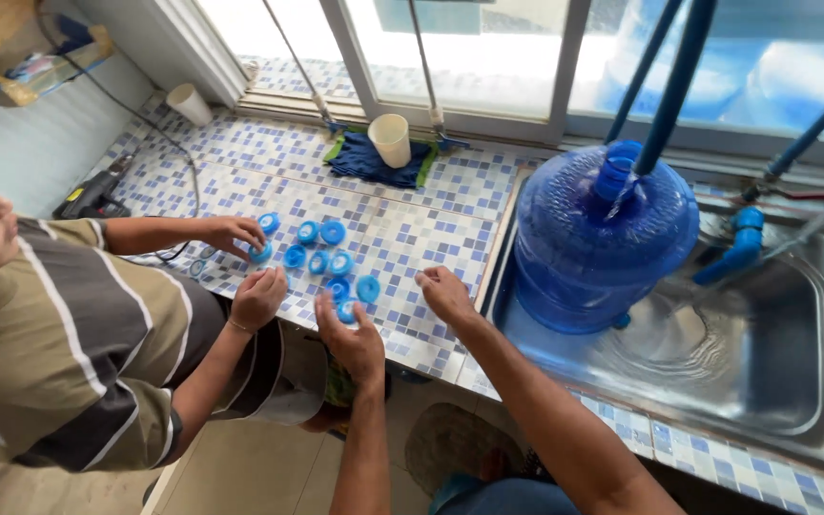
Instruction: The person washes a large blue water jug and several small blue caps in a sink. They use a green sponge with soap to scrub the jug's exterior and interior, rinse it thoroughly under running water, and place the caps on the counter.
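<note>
Head view: the left hand point(353, 336) pinches a blue bottle cap point(346, 310) at the worktop's point(412, 229) front edge, fingers closed on it. The right hand point(445, 291) rests open, empty, near the sink-side edge. A co-worker's hands point(240, 262) sort the loose caps point(321, 253) beside them; crowding could knock caps off the front edge.

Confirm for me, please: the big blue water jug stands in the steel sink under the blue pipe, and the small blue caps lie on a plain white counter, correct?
Not quite. The head view shows the blue caps on a blue-and-white mosaic tile counter, not a plain white one. The water jug does stand in the steel sink under the blue pipe.
</note>
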